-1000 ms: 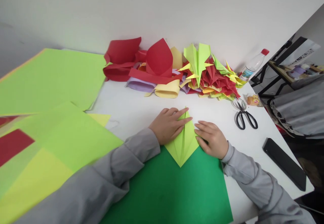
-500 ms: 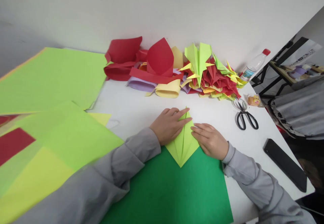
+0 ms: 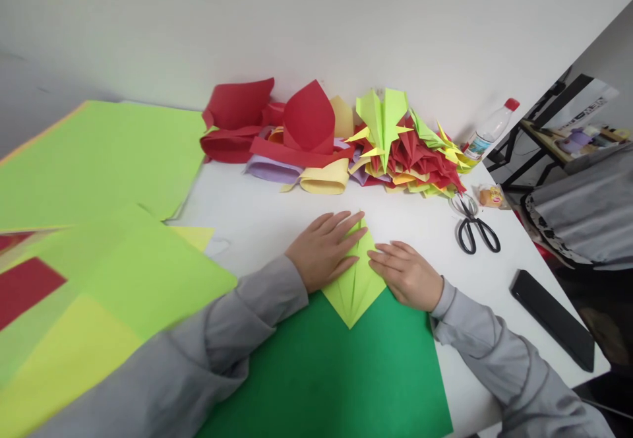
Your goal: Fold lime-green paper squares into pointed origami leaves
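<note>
A lime-green sheet of paper, folded into a diamond, lies partly on a dark green sheet and partly on the white table. Fold lines run down its middle. My left hand rests flat over its upper left side, fingers stretched toward the top corner. Against the right edge lies my right hand, palm down with its fingers stretched out and their tips on the paper. Part of the diamond's left side is hidden under my left hand.
Large lime sheets cover the left. At the back stand curled red papers and a pile of folded paper pieces. To the right are a bottle, a small wrapped snack, black-handled scissors and a long black case.
My left hand's fingers have shifted slightly and spread a little on the diamond. The whole view has moved a little; the paper keeps its folded shape.
</note>
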Available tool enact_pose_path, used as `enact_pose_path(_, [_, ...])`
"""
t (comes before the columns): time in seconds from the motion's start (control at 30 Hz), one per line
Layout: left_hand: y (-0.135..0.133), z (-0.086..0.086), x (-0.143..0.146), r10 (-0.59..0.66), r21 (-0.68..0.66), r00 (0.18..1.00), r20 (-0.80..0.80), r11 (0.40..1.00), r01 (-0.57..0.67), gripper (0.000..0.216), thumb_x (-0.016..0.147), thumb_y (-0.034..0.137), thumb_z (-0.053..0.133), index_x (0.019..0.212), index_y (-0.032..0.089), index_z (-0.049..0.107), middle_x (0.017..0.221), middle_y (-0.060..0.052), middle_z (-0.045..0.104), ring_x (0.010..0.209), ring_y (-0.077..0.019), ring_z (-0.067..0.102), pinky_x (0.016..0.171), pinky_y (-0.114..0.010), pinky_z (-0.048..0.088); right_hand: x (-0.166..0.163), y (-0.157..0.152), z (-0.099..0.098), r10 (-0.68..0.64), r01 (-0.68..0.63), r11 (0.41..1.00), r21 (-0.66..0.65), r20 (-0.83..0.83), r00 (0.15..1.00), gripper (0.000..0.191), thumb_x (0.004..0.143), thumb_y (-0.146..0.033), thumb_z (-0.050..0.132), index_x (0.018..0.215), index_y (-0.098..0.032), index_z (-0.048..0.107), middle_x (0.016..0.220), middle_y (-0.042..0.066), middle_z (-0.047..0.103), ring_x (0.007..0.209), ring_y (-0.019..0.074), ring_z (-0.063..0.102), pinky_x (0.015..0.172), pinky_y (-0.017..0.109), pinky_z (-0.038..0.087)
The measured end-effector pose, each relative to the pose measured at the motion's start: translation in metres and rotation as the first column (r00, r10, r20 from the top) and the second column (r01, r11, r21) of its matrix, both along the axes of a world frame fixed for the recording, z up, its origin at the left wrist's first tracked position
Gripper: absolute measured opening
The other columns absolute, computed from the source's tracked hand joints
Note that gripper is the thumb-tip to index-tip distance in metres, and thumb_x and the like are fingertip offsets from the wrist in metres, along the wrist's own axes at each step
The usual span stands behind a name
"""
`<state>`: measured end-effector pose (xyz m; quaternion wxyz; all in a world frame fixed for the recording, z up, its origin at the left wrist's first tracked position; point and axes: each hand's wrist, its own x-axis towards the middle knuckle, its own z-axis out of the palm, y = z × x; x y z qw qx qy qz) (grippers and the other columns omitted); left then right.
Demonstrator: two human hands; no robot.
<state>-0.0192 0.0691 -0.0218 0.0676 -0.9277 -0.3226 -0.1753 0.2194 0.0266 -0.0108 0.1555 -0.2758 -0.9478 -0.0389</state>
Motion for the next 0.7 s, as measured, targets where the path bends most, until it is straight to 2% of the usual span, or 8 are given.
enact_pose_path(0.13, [-0.014, -0.006, -0.006, -0.030, -0.061, 0.999, 0.040, 0.998, 0.032, 0.043, 0.093, 0.027, 0.041, 0.133, 0.013, 0.046, 0.146, -0.017, 0.039, 0.138, -0.0316, 0.029, 0.109, -0.051, 0.032, -0.001, 0.000, 0.001, -0.001, 0.000, 1.000, -0.017, -0.025, 1.000, 0.033, 0.090, -0.016, 0.043, 0.118, -0.014, 0.061, 0.123, 0.012, 0.063, 0.125, 0.0227, 0.050, 0.104, 0.044, 0.041])
enact_pose_path(0.23, [-0.025, -0.008, -0.011, -0.148, -0.095, 0.986, 0.076, 0.983, 0.155, 0.039, 0.091, 0.019, 0.043, 0.129, 0.017, 0.051, 0.144, -0.014, 0.043, 0.138, -0.0299, 0.028, 0.110, -0.050, 0.033, -0.002, 0.000, 0.002, -0.014, 0.013, 1.000, -0.018, -0.059, 0.998, 0.030, 0.092, -0.021, 0.045, 0.116, -0.014, 0.062, 0.121, 0.011, 0.065, 0.126, 0.0227, 0.049, 0.106, 0.043, 0.039])
enact_pose_path(0.37, [-0.027, -0.006, -0.016, -0.261, -0.147, 0.957, 0.129, 0.949, 0.279, 0.034, 0.089, 0.015, 0.045, 0.121, 0.016, 0.057, 0.134, -0.015, 0.053, 0.136, -0.0279, 0.034, 0.109, -0.046, 0.037, -0.005, -0.001, 0.002, 0.023, -0.021, 0.999, 0.038, -0.051, 0.998, 0.028, 0.093, -0.030, 0.050, 0.112, -0.016, 0.065, 0.118, 0.011, 0.066, 0.122, 0.0248, 0.053, 0.104, 0.044, 0.041])
enact_pose_path(0.47, [-0.024, -0.004, -0.019, -0.287, -0.184, 0.947, 0.141, 0.933, 0.310, 0.033, 0.088, 0.020, 0.050, 0.119, 0.016, 0.058, 0.134, -0.015, 0.054, 0.133, -0.0274, 0.038, 0.109, -0.047, 0.037, -0.007, -0.004, 0.001, 0.039, -0.037, 0.997, 0.073, -0.017, 0.999, 0.031, 0.091, -0.037, 0.052, 0.111, -0.017, 0.066, 0.119, 0.015, 0.064, 0.121, 0.0268, 0.054, 0.102, 0.046, 0.042])
enact_pose_path(0.57, [-0.022, -0.002, -0.021, -0.298, -0.208, 0.945, 0.138, 0.924, 0.322, 0.041, 0.084, 0.033, 0.057, 0.121, 0.016, 0.057, 0.136, -0.017, 0.051, 0.133, -0.0298, 0.038, 0.109, -0.049, 0.036, -0.006, -0.006, 0.002, 0.025, -0.027, 0.997, 0.071, 0.023, 0.999, 0.035, 0.091, -0.040, 0.053, 0.116, -0.018, 0.063, 0.123, 0.016, 0.062, 0.123, 0.0277, 0.051, 0.102, 0.047, 0.042])
enact_pose_path(0.7, [-0.027, -0.002, -0.017, -0.252, -0.173, 0.962, 0.105, 0.948, 0.267, 0.047, 0.082, 0.045, 0.062, 0.119, 0.016, 0.058, 0.134, -0.018, 0.052, 0.129, -0.0330, 0.041, 0.105, -0.051, 0.039, -0.003, -0.005, 0.004, 0.018, -0.019, 0.998, 0.060, 0.022, 1.000, 0.032, 0.091, -0.038, 0.053, 0.117, -0.021, 0.063, 0.125, 0.013, 0.061, 0.125, 0.0277, 0.049, 0.104, 0.050, 0.039])
